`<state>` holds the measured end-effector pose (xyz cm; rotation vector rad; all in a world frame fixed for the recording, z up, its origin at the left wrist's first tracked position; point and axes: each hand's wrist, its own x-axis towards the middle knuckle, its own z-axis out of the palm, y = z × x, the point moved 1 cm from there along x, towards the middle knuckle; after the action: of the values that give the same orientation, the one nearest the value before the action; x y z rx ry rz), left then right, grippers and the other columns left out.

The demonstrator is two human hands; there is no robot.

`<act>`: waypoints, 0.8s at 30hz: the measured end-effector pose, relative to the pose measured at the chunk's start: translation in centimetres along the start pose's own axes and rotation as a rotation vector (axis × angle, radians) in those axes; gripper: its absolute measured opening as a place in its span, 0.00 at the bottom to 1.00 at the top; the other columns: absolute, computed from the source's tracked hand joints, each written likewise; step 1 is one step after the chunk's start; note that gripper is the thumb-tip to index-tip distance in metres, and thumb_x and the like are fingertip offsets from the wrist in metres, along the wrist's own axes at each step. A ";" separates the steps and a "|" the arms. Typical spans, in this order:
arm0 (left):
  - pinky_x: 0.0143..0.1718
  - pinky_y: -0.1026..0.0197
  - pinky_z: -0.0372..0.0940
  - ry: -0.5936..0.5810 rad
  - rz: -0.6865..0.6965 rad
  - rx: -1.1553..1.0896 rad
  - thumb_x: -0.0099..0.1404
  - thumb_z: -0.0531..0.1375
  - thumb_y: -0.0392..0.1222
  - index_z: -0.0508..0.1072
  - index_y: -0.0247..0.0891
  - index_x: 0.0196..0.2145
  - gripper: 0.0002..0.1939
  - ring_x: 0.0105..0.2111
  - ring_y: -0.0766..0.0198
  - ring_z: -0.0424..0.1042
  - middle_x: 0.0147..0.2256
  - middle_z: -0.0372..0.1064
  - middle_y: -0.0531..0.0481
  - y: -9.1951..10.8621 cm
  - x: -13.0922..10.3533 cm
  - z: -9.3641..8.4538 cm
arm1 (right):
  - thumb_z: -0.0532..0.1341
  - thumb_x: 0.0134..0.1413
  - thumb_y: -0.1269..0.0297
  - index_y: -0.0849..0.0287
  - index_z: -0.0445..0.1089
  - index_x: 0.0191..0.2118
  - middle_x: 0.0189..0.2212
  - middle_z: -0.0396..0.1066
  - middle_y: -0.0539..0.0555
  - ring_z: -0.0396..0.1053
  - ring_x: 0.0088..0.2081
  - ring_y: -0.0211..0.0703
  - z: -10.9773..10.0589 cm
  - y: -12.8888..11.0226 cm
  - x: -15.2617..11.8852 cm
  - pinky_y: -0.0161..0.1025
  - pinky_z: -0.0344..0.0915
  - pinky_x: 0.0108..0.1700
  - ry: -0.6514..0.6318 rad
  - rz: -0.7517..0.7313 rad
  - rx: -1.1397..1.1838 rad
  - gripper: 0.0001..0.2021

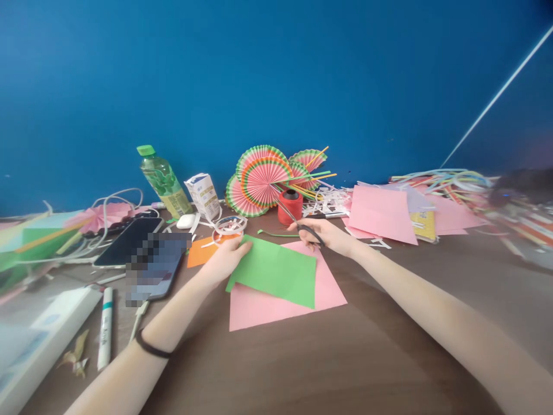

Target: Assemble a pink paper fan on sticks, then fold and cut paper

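My left hand pinches the upper left corner of a green sheet of paper. Under that sheet lies a larger pink sheet, partly covered. In my right hand is a pair of scissors, its dark handles among my fingers and its blades pointing up and left, away from the green paper. Beyond the blades stands a red spool of thread. A thin green paper strip lies just behind the green sheet. An orange sheet shows beside my left hand.
Pleated paper fans lean near the blue wall. A tilted drink bottle, a small carton and phones are on the left, with a marker and a white box. Pink sheets and paper strips lie at right.
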<state>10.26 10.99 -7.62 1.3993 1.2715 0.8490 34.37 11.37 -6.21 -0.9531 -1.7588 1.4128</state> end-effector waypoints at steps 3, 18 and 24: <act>0.27 0.63 0.64 -0.148 -0.045 0.001 0.47 0.62 0.38 0.72 0.36 0.36 0.16 0.26 0.61 0.71 0.26 0.72 0.51 0.6 -0.1 -0.5 | 0.60 0.47 0.52 0.65 0.65 0.43 0.20 0.57 0.45 0.57 0.20 0.30 0.0 -0.1 -0.1 0.31 0.52 0.21 0.003 -0.013 0.005 0.22; 0.28 0.66 0.67 0.307 0.310 -0.589 0.45 0.64 0.31 0.72 0.36 0.31 0.12 0.26 0.65 0.72 0.29 0.74 0.52 2.9 0.6 -3.7 | 0.63 0.46 0.57 0.64 0.66 0.37 0.24 0.59 0.48 0.57 0.24 0.31 0.4 -0.6 -0.4 0.32 0.59 0.25 -0.093 -0.146 -0.028 0.16; 0.26 0.67 0.68 0.417 0.287 -0.715 0.49 0.62 0.29 0.71 0.36 0.27 0.06 0.28 0.63 0.73 0.29 0.75 0.50 2.8 0.7 -3.2 | 0.61 0.48 0.57 0.63 0.67 0.38 0.24 0.60 0.48 0.56 0.22 0.29 1.3 0.4 -0.2 0.31 0.60 0.24 -0.231 -0.002 -0.110 0.15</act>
<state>8.06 12.55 -4.24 0.8483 0.9116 1.6637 33.44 10.63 -6.89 -0.8723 -2.0236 1.4866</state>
